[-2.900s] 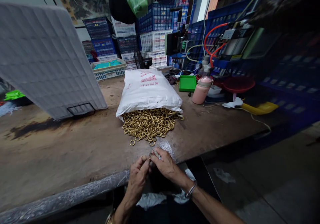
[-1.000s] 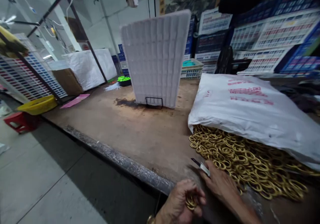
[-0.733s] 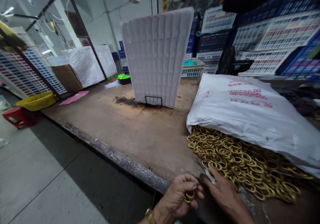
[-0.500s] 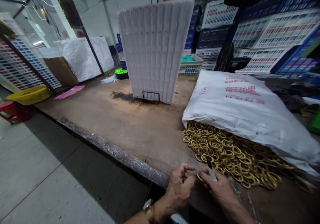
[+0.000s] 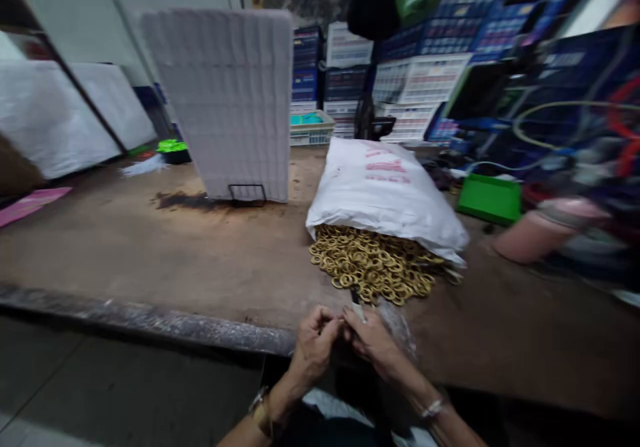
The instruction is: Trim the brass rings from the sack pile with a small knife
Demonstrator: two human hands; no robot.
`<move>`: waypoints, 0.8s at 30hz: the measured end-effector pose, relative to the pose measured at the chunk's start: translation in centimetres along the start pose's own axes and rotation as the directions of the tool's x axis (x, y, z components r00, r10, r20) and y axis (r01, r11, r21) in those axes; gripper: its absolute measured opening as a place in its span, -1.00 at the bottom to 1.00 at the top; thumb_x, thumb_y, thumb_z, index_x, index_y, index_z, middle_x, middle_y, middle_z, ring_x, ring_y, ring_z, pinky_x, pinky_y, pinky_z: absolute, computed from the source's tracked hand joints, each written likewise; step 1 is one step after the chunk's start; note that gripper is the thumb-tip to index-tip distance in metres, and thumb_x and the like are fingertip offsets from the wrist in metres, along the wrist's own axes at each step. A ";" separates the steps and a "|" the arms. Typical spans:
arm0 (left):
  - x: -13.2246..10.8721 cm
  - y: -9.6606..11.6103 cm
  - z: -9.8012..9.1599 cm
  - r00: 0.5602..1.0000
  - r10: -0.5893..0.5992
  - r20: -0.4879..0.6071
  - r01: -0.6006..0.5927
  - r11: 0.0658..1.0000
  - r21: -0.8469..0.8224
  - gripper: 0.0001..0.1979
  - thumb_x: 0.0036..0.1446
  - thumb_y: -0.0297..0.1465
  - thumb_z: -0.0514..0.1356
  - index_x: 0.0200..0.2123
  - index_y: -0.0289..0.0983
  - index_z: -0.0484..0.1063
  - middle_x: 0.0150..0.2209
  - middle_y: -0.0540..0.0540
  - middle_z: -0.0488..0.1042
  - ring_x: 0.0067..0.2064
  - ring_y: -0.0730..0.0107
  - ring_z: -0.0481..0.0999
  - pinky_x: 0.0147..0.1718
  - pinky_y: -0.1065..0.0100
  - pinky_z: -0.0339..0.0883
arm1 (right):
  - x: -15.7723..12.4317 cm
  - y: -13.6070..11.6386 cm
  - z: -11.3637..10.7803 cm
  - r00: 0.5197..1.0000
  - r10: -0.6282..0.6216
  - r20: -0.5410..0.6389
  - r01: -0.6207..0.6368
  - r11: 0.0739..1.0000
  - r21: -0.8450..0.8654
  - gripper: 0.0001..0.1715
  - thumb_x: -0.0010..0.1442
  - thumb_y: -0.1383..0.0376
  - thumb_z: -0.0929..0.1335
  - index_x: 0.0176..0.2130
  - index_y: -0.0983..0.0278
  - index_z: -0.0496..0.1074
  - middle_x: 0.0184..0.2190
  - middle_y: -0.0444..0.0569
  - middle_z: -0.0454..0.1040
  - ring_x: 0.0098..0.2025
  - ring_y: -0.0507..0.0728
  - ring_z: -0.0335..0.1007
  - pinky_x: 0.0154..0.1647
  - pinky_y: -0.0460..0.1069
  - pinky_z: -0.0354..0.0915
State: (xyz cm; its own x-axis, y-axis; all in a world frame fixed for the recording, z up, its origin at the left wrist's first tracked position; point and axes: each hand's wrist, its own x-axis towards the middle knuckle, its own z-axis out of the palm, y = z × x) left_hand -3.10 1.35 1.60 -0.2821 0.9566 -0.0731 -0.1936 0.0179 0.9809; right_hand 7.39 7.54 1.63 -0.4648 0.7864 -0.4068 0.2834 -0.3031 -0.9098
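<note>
A heap of gold-coloured rings (image 5: pixel 373 264) spills from the mouth of a white woven sack (image 5: pixel 380 190). In front of it, at the table's near edge, my left hand (image 5: pixel 315 347) is closed with its fingers curled; a gold ring showed in them a moment ago, but the fingers now hide it. My right hand (image 5: pixel 373 340) is closed too, gripping a small knife-like tool (image 5: pixel 359 310) with a pale flat part and a dark end pointing away. The fingertips of both hands meet, and what lies between them is blurred.
A white ribbed panel (image 5: pixel 225 107) stands upright in a black wire holder (image 5: pixel 247 194) on the brown table (image 5: pixel 125 254). Toward the right are a green tray (image 5: pixel 490 198) and a pink bottle-like container (image 5: pixel 540 230). Stacked crates (image 5: pixel 420 80) line the back.
The view has swung right, so the sack and panel sit farther left. My hands have come together at the fingertips, and the ring at my right fingertips is no longer distinct.
</note>
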 end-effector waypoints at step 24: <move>-0.2 0.0 0.7 0.949 -0.294 0.115 0.311 0.932 -0.186 -0.69 -0.05 -0.15 0.18 -0.49 -0.25 0.20 -0.62 0.14 0.22 -0.71 0.70 0.01 -0.76 0.57 -0.20 | -0.6 0.9 -1.8 0.933 -0.330 -0.141 0.252 0.883 -0.396 -0.73 0.11 0.25 0.17 -0.54 0.28 0.26 -0.66 -0.18 0.25 -0.58 -0.03 0.11 -0.55 -0.14 0.02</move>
State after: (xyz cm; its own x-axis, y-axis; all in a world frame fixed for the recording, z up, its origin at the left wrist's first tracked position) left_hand -2.42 1.34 1.76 -0.1031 0.9359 -0.3368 -0.4433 0.2599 0.8579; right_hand 9.44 7.78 1.20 -0.4086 0.9101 -0.0681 0.4657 0.1437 -0.8732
